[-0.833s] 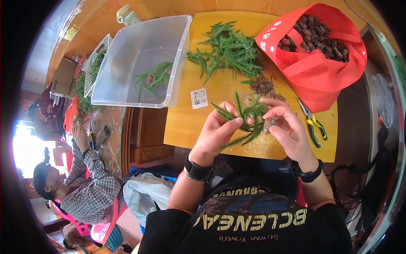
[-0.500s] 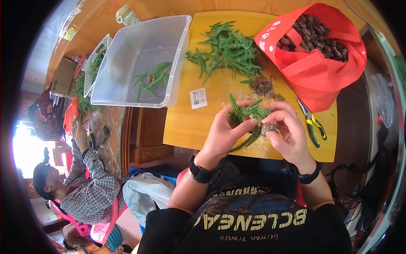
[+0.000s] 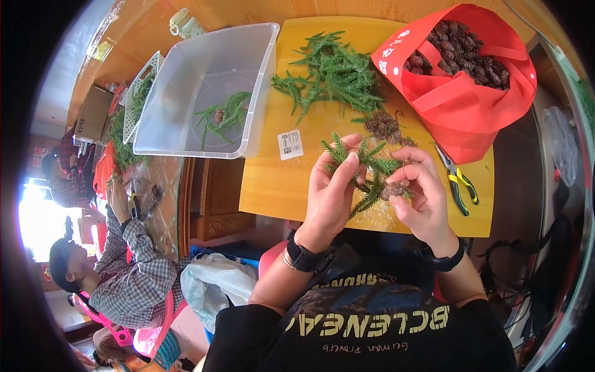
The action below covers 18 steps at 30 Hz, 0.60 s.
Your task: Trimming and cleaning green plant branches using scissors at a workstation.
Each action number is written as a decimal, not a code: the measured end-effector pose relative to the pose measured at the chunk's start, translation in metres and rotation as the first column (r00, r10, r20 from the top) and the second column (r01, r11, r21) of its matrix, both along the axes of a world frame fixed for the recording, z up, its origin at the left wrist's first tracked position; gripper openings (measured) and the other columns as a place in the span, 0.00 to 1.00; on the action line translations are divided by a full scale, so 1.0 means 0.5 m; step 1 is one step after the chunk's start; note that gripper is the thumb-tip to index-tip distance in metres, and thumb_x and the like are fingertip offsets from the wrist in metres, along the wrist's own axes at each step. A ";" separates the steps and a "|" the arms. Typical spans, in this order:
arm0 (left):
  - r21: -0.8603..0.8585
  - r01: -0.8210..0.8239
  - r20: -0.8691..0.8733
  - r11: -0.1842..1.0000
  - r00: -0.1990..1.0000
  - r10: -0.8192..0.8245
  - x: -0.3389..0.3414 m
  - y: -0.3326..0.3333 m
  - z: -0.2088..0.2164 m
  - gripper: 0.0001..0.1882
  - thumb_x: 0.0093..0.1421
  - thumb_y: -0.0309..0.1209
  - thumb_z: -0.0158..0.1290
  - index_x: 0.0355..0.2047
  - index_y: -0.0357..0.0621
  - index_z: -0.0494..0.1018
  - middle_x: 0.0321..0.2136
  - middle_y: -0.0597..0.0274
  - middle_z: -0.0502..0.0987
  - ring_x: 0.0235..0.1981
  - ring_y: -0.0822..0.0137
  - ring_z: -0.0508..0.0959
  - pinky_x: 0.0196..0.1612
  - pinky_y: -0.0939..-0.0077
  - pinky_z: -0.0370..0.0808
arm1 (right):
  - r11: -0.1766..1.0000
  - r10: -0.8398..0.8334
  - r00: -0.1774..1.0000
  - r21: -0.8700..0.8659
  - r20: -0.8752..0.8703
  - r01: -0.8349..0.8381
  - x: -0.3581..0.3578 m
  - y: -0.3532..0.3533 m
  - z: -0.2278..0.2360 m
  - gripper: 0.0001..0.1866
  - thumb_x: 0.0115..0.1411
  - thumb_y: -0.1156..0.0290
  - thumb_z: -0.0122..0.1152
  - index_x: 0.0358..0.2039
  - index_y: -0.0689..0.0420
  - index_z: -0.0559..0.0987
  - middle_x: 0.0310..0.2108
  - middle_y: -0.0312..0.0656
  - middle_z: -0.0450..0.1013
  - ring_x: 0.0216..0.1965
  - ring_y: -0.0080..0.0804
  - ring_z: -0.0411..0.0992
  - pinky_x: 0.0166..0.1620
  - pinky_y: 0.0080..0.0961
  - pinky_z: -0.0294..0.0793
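Note:
Over the near part of the yellow board (image 3: 266, 192), my left hand (image 3: 331, 186) pinches a green artificial pine sprig (image 3: 378, 162) between thumb and fingers. My right hand (image 3: 424, 195) grips a brown pine cone (image 3: 392, 191) beside the sprig's lower right end; fingers partly hide where they meet. Beyond my hands a heap of green sprigs (image 3: 338, 71) lies on the board. Several loose pine cones (image 3: 383, 126) rest between that heap and a red bag (image 3: 471, 115) filled with pine cones (image 3: 458, 53).
Pliers (image 3: 457, 183) with yellow-black handles lie at the board's right. A white label (image 3: 290, 144) lies at left. A clear plastic bin (image 3: 186, 80) holds a sprig with a cone (image 3: 226, 118). Further left, a person in a checked shirt (image 3: 136, 273) works at another table (image 3: 164, 204).
My left hand has shifted its hold and turned more upright, with the sprig's fronds now spread apart. The cone stays in my right hand, almost where it was.

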<state>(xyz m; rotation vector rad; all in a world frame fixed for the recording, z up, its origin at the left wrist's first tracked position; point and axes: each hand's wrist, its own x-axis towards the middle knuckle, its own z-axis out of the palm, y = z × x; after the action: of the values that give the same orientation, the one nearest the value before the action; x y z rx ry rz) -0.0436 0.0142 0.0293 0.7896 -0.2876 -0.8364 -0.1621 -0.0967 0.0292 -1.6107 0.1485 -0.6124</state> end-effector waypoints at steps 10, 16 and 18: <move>-0.047 0.229 -0.089 0.972 0.969 -0.233 0.024 0.022 -0.018 0.12 0.59 0.23 0.48 0.44 0.37 0.65 0.38 0.60 0.69 0.34 0.68 0.70 0.43 0.74 0.68 | 0.999 -0.021 0.999 0.032 -0.027 0.021 -0.010 -0.012 0.011 0.12 0.46 0.78 0.53 0.33 0.64 0.70 0.48 0.45 0.57 0.43 0.24 0.61 0.46 0.20 0.65; -0.051 0.161 -0.052 0.986 0.985 -0.163 0.019 0.017 -0.017 0.10 0.55 0.19 0.50 0.38 0.41 0.66 0.30 0.59 0.71 0.35 0.65 0.74 0.42 0.73 0.71 | 0.999 -0.024 0.999 0.035 -0.038 0.025 -0.017 -0.020 0.011 0.11 0.47 0.77 0.53 0.33 0.64 0.70 0.48 0.45 0.57 0.44 0.25 0.61 0.47 0.22 0.65; -0.041 0.108 0.069 0.993 0.992 -0.105 0.019 0.017 -0.024 0.10 0.54 0.18 0.51 0.36 0.40 0.67 0.30 0.59 0.71 0.34 0.64 0.75 0.40 0.72 0.72 | 0.998 -0.056 0.998 0.018 -0.019 0.057 -0.021 -0.021 0.016 0.12 0.47 0.78 0.54 0.34 0.64 0.71 0.48 0.45 0.58 0.44 0.26 0.63 0.46 0.22 0.66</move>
<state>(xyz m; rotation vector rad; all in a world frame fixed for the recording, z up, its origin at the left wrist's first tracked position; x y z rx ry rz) -0.0339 0.0226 0.0172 0.7662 -0.4093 -0.9020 -0.1724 -0.1074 0.0371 -1.5991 0.2136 -0.6376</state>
